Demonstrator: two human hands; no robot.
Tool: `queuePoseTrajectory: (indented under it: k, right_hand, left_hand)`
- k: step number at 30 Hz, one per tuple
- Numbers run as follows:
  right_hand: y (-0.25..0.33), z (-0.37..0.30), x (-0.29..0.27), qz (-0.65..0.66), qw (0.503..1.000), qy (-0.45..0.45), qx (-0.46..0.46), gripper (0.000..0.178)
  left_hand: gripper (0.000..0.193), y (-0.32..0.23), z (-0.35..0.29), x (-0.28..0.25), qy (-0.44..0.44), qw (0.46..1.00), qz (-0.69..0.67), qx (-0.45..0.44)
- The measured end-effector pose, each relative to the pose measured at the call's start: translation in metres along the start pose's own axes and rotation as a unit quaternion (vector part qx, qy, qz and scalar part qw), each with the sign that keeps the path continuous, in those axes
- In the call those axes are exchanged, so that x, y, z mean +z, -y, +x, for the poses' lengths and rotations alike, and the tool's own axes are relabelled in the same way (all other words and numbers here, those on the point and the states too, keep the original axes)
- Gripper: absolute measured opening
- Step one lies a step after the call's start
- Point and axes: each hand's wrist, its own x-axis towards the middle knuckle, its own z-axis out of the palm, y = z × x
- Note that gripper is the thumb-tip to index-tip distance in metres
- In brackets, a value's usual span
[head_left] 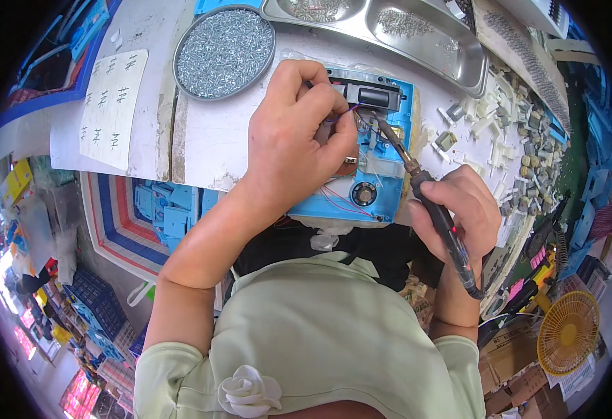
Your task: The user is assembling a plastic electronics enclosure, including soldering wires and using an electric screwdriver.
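The pale work surface (205,143) stretches across in front of the seated person, and a long metal tray (452,68) with compartments of tiny metal pieces lies at its far side. Near the person's edge, between both hands, sits an open blue plastic housing (390,201). A round dish (212,98) heaped with small silvery pieces stands left of it.

The left hand (302,133) reaches over the housing's left part, fingers curled inward; I can't tell whether it pinches anything. The right hand (463,216) is closed around the dark handle of a soldering iron (440,215), whose metal shaft slants into the housing; whether its tip touches anything I can't make out. Just beyond that tip is a black block (378,97). Nearer the person are a round speaker-like disc (364,193) and thin red wires (339,202).
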Motion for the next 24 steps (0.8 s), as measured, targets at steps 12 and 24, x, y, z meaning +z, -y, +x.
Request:
queuePoseTrajectory:
  k: [12, 24]
  right_hand:
    - [-0.003, -0.005, -0.008, 0.000, 1.000, -0.022, 0.008, 0.038]
    - [-0.002, 0.006, -0.009, 0.015, 1.000, 0.013, 0.017, 0.038]
  left_hand:
    - [0.012, -0.006, -0.001, -0.007, 0.025, 0.998, -0.049, -0.001]
    - [0.011, -0.005, 0.008, -0.001, 0.065, 0.997, 0.048, 0.009]
